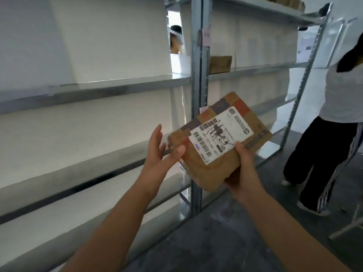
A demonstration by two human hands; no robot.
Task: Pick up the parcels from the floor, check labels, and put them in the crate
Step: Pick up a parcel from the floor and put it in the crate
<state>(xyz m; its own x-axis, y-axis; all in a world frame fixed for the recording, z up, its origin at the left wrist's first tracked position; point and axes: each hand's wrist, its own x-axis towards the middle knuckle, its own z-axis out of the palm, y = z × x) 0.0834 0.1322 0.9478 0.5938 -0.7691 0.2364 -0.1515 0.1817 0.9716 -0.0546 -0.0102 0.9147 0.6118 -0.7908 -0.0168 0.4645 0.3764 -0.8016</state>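
A brown cardboard parcel [216, 165] is held up in front of me at chest height, its top face turned toward the camera. A white shipping label [220, 134] with barcodes and black scribbles covers much of that face. My right hand [244, 171] grips the parcel's near right corner, thumb on top and fingers underneath. My left hand [161, 152] is at the parcel's left edge with fingers spread; only the thumb tip touches the cardboard. No crate is in view.
Grey metal shelving [196, 95] runs along the left and ahead, with white panels behind it and a brown box [220, 64] on a middle shelf. A person in a white shirt and dark trousers [334, 134] stands at the right. Another person [176, 39] shows behind the shelves. The floor is grey concrete [225, 232].
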